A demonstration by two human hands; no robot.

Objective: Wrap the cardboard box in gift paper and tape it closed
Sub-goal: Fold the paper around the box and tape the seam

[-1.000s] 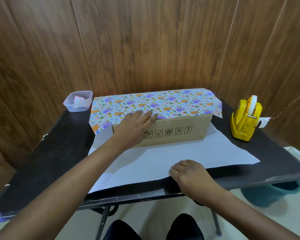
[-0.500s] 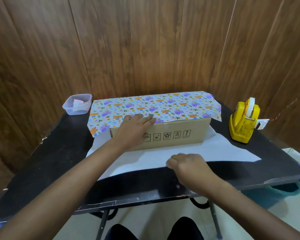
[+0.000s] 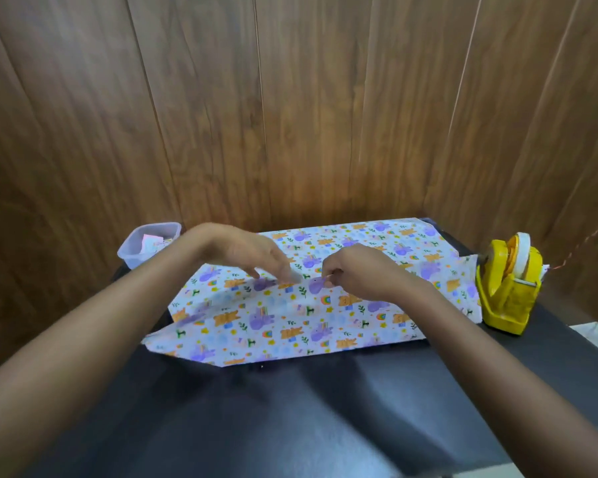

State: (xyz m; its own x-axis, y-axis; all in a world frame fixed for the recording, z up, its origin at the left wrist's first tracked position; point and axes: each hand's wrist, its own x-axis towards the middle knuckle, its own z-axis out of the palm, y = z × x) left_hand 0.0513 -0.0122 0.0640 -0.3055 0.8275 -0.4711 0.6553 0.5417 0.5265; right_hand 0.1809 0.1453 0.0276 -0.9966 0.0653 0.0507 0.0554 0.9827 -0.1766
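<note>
Small wrapping workstation: black table (image 3: 290,408) in wood-panelled corner (image 3: 290,98), yellow tape dispenser (image 3: 508,288), clear plastic tub (image 3: 145,248).

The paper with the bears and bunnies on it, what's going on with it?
A person is wrapping a present. The gift paper is folded over the cardboard box, which is completely hidden beneath it. The two edges meet on top, where the left hand presses the paper down and the right hand pinches the edge. The yellow tape dispenser stands untouched on the black table, so no taping is under way.
</note>
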